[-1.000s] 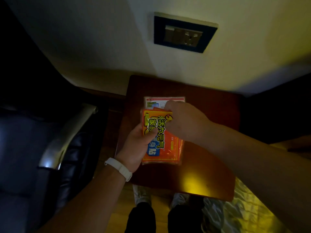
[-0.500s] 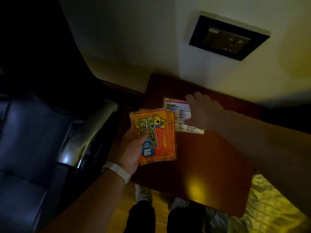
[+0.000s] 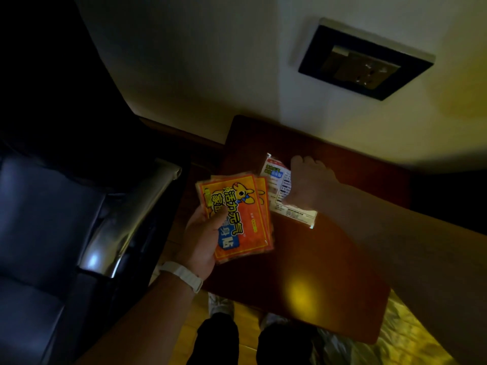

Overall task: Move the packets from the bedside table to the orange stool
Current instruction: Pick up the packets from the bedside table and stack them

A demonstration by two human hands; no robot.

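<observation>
Collection step was in hand, I'd say. The left hand [image 3: 204, 234] gripped a fan of orange packets [image 3: 237, 219] over the bench's [image 3: 329, 272] left edge, while the right hand [image 3: 309, 184] lay on the last white packet [image 3: 284, 201] lying on the bench. Whether it had a grip, couldn't tell. Next: lift it, then find the stool, which wasn't in view.

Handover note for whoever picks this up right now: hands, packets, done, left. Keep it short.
Left hand: shut on the orange packets, at least two fanned, held above the bedside table's near-left edge.
Right hand: palm down on the white packet, which lies printed side up on the bedside table; grip not confirmed.
Done: orange packets are off the table.
Left: lift the white packet, carry all to the orange stool, which is not in view.
</observation>
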